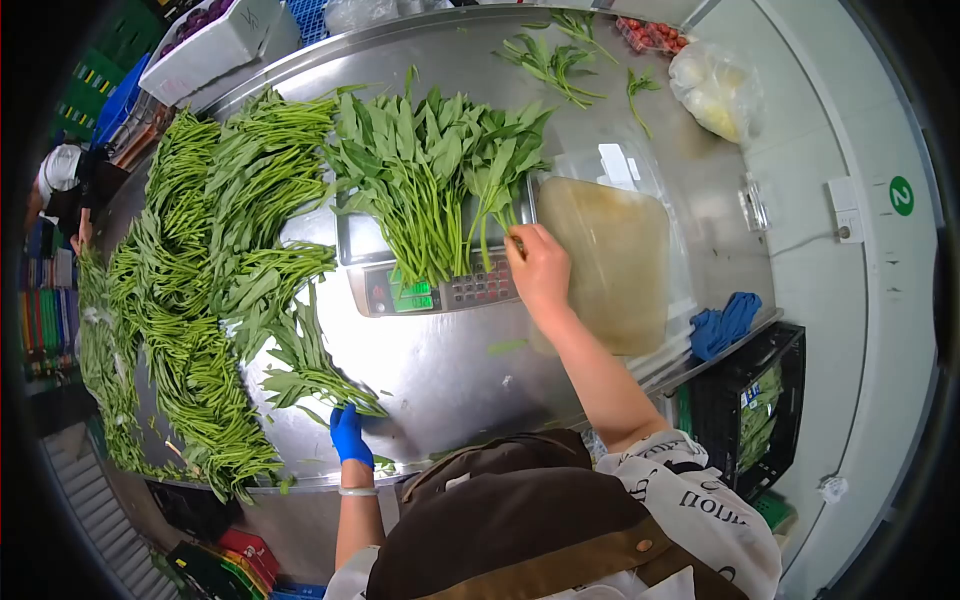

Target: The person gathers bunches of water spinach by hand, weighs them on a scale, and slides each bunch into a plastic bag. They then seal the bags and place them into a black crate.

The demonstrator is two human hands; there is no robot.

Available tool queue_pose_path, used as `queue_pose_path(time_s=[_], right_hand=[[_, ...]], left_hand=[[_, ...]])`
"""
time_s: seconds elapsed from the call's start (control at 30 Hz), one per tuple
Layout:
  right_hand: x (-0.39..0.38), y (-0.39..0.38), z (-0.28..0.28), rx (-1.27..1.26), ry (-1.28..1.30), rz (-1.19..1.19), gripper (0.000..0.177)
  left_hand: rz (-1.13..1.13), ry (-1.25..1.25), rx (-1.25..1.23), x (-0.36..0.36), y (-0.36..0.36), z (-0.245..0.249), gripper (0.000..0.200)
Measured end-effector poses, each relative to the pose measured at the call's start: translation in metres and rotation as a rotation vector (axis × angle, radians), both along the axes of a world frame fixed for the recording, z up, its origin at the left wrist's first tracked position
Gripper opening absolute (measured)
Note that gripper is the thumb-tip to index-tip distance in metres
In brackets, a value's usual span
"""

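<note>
A large bunch of leafy green stems (430,190) lies on a digital scale (375,290), its cut ends over the lit display and keypad. At the bunch's right edge, my bare right hand (540,268) has its fingers closed around a few stems. My left hand (350,436), in a blue glove, grips the stem ends of a smaller bunch (305,370) low on the steel table. Long piles of the same greens (190,300) fill the table's left side. What lies inside each closed palm is hidden.
A cutting board (605,265) lies right of the scale. Loose sprigs (555,65), tomatoes (650,35) and a plastic bag (715,90) are farther back. A blue cloth (725,325) sits at the right edge, above a black crate (765,410). Another person (75,185) stands far left.
</note>
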State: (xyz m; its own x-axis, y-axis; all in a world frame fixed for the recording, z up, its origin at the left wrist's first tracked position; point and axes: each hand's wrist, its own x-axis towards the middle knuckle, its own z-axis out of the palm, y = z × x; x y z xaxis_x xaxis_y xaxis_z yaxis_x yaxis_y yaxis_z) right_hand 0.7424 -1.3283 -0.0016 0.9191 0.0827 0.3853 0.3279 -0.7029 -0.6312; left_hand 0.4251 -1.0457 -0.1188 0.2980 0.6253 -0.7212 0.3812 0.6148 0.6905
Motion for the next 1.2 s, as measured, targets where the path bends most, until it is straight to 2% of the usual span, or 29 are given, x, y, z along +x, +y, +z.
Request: queue_pose_path(time_s=[0.1,0.2,0.3,0.4,0.5,0.6,0.67,0.7,0.73,0.77,0.8,0.87,0.97,1.0,1.07,1.13,1.2], right_hand=[[-0.009,0.001,0.001,0.518,0.256,0.013,0.014],[-0.01,-0.006,-0.015,0.551,0.437,0.114,0.008],[-0.011,-0.006,0.0,0.378,0.451,0.146,0.01],[-0.01,-0.01,0.005,0.336,0.441,0.322,0.011],[-0.004,-0.023,0.018,0.006,0.166,0.684,0.012],[0.004,-0.031,0.075,0.075,0.401,0.968,0.016],[0.028,-0.043,0.104,0.26,0.534,0.866,0.019],[0.039,-0.044,0.13,0.226,0.444,0.577,0.017],[0.064,-0.048,0.13,0.62,0.57,0.36,0.017],[0.095,-0.054,0.135,0.735,0.408,0.241,0.022],[0.128,-0.068,0.136,0.685,0.303,0.144,0.041],[0.156,-0.082,0.132,0.797,0.357,-0.03,0.06],[0.139,-0.079,0.109,0.718,0.249,0.018,0.073],[0.128,-0.082,0.09,0.586,0.326,0.054,0.061],[0.09,-0.08,0.061,0.459,0.607,0.186,0.051],[0.058,-0.072,0.037,0.473,0.8,0.169,0.047],[0.048,-0.065,0.016,0.522,0.844,0.14,0.052]], left_hand=[[0.031,0.058,0.057,-0.025,0.007,-0.006,0.037],[0.12,0.037,0.156,-0.039,0.007,-0.019,0.038],[0.14,0.118,0.269,-0.019,-0.011,0.018,0.042],[0.04,0.042,0.401,-0.025,-0.012,0.011,0.042],[-0.002,0.062,0.488,-0.016,-0.016,0.023,0.04],[-0.003,0.05,0.555,-0.013,-0.013,0.025,0.039],[-0.01,0.017,0.562,-0.007,-0.014,0.029,0.039],[-0.016,0.0,0.567,-0.003,-0.014,0.031,0.039],[-0.027,-0.024,0.557,0.002,-0.015,0.033,0.038],[-0.055,-0.025,0.575,0.008,-0.018,0.036,0.036],[-0.073,-0.048,0.562,0.014,-0.022,0.04,0.036],[-0.097,-0.092,0.55,0.021,-0.026,0.042,0.036],[-0.155,-0.128,0.512,0.037,-0.035,0.061,0.038],[-0.142,-0.155,0.464,0.039,-0.035,0.059,0.039],[-0.184,-0.181,0.441,0.056,-0.033,0.068,0.032],[-0.189,-0.251,0.417,0.085,-0.024,0.077,0.028],[-0.23,-0.328,0.449,0.123,-0.013,0.089,0.028]])
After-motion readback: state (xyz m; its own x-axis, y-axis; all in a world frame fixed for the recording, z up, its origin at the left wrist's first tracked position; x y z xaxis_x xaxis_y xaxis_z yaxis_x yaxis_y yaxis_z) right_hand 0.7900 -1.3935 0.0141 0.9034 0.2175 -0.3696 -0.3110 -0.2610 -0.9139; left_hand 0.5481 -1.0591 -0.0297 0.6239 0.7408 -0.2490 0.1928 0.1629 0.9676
